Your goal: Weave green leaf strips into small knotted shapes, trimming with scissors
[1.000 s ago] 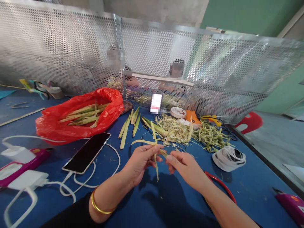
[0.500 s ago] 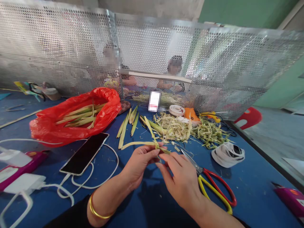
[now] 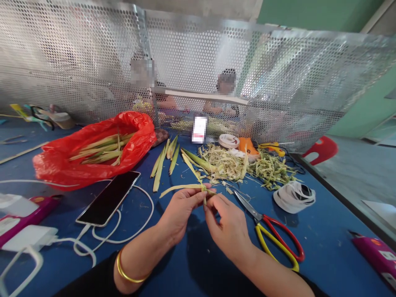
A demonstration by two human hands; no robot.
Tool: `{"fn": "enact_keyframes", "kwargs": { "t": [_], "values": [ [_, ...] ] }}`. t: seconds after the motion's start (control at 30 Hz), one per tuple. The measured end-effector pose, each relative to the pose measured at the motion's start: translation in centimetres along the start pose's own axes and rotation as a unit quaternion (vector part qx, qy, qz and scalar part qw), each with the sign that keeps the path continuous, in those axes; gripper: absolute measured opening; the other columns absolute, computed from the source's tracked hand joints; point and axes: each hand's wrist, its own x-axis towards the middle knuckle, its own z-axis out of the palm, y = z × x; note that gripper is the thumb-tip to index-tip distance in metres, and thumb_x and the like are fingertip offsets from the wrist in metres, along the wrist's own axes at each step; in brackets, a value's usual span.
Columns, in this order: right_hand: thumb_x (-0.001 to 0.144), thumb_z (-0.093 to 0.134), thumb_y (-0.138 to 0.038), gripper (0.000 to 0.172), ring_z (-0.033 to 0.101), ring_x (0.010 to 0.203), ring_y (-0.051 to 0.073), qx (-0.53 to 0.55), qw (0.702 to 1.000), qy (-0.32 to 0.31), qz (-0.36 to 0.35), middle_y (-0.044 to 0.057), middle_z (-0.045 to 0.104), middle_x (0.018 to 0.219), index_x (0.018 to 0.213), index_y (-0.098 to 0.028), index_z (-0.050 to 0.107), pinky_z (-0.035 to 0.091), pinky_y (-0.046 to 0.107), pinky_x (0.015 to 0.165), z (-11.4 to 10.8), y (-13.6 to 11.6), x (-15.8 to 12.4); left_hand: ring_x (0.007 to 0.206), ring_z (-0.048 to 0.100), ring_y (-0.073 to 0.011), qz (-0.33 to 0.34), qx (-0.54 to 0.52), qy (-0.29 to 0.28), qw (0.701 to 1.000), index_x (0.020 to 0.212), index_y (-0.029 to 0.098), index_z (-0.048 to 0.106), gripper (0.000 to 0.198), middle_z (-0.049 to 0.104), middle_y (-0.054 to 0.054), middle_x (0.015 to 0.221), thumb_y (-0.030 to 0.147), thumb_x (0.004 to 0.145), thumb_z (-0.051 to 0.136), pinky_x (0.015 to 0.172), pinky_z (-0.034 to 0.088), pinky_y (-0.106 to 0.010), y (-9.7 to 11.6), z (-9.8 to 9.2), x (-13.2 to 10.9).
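Between both hands is a small knot of pale green-yellow leaf strips, with strip ends sticking out to the left and up. My left hand is closed on the knot, thumb on top. Fingers of my right hand pinch a strip end that points down just right of the knot. Scissors with one red and one yellow handle lie beside my right hand. Beyond the hands are several loose leaf pieces and a heap of shredded strips.
A red plastic bag holding leaves stands at left. A phone on a white cable lies nearer. To the right are a roll of white tape and a purple tool. A perforated metal screen separates two people seated opposite.
My right hand has shifted slightly left and its fingers have closed in on a strip end below the knot. My left hand has stayed almost in place. The view has tilted a little.
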Motion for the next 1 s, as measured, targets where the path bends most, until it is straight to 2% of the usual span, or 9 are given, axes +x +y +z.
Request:
{"fn": "enact_keyframes", "kwargs": {
  "t": [0.5, 0.77, 0.9, 1.0],
  "values": [
    [0.075, 0.047, -0.010, 0.016, 0.048, 0.066, 0.016, 0.007, 1.000, -0.005, -0.025, 0.000, 0.050, 0.066, 0.065, -0.021, 0.040, 0.033, 0.026, 0.062, 0.0, -0.4, -0.7, 0.081, 0.065, -0.0149, -0.007, -0.003, 0.010, 1.000, 0.096, 0.012, 0.070, 0.027, 0.074, -0.008, 0.089, 0.020, 0.069, 0.072, 0.083, 0.046, -0.025, 0.3, -0.1, 0.1],
    [0.074, 0.048, -0.010, 0.015, 0.048, 0.064, 0.016, -0.007, 0.999, -0.017, -0.038, 0.000, 0.051, 0.066, 0.065, -0.020, 0.041, 0.033, 0.027, 0.061, 0.1, -0.5, -0.8, 0.083, 0.065, -0.0162, -0.006, 0.012, 0.031, 0.999, 0.096, 0.013, 0.070, 0.026, 0.073, -0.008, 0.091, 0.018, 0.070, 0.070, 0.083, 0.046, -0.027, 0.1, 0.0, 0.0],
    [0.076, 0.048, -0.010, 0.015, 0.049, 0.064, 0.016, -0.008, 0.999, -0.011, -0.050, 0.001, 0.052, 0.065, 0.065, -0.020, 0.043, 0.033, 0.026, 0.060, -0.2, -0.8, -0.8, 0.084, 0.063, -0.0154, 0.002, 0.023, 0.029, 0.999, 0.097, 0.015, 0.070, 0.026, 0.072, -0.006, 0.090, 0.019, 0.071, 0.069, 0.082, 0.045, -0.027, 0.0, -0.2, 0.2],
    [0.085, 0.047, -0.017, 0.015, 0.051, 0.063, 0.016, -0.024, 0.997, 0.009, -0.078, 0.001, 0.054, 0.067, 0.071, -0.020, 0.050, 0.035, 0.027, 0.061, -1.1, -0.8, -0.6, 0.081, 0.061, -0.0142, 0.012, 0.046, 0.042, 0.998, 0.096, 0.016, 0.071, 0.026, 0.072, -0.004, 0.084, 0.022, 0.071, 0.070, 0.079, 0.044, -0.026, 0.4, -0.4, 0.3]
  ]
}}
